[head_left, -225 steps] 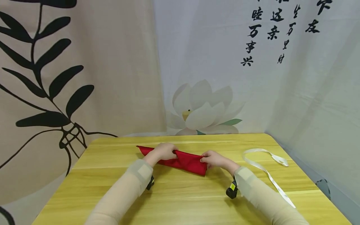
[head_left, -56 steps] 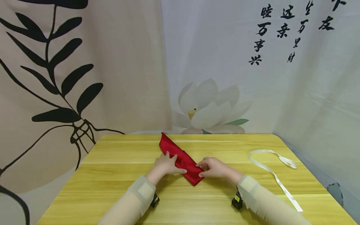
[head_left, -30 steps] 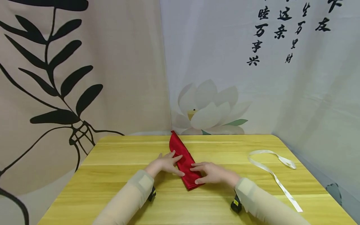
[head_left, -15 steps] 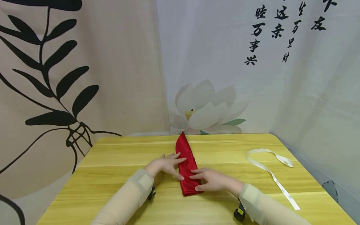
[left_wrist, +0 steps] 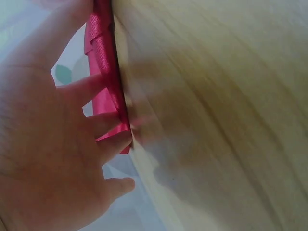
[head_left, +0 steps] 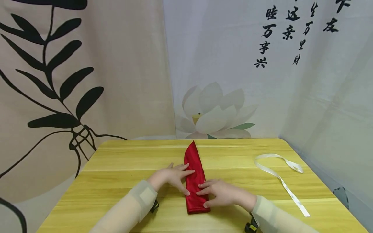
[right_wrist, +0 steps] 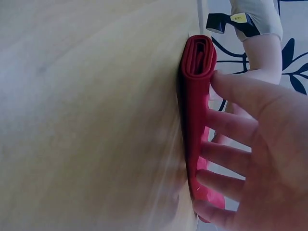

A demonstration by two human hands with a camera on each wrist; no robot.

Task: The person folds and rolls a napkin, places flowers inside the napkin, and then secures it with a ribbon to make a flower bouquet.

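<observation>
A pale printed backdrop [head_left: 131, 81] fills the upper half of the head view, its lettering cut off at the top edge. Below it spreads the wooden table [head_left: 102, 191]; its back edge runs across the middle of the frame, while its front edge falls outside the bottom. Bare boards reach from the left hand to the left edge. Both sleeves [head_left: 125, 210] are cropped at the bottom. The red cloth [head_left: 193, 184], folded into a long flat roll, lies near the centre, its pointed end just short of the back edge. On its left side rests the left hand [head_left: 173, 178], fingers spread; on its right the right hand [head_left: 221, 193] lies with fingers loosely extended, fingertips touching the cloth. A white ribbon [head_left: 297, 203] curves at right, well apart from both. A black wrist unit [head_left: 251, 227] sits at the lower edge, partly cut off. The right wrist view shows layered folds at the roll's end; in the left one, the thumb tip leaves the top and details blur.
</observation>
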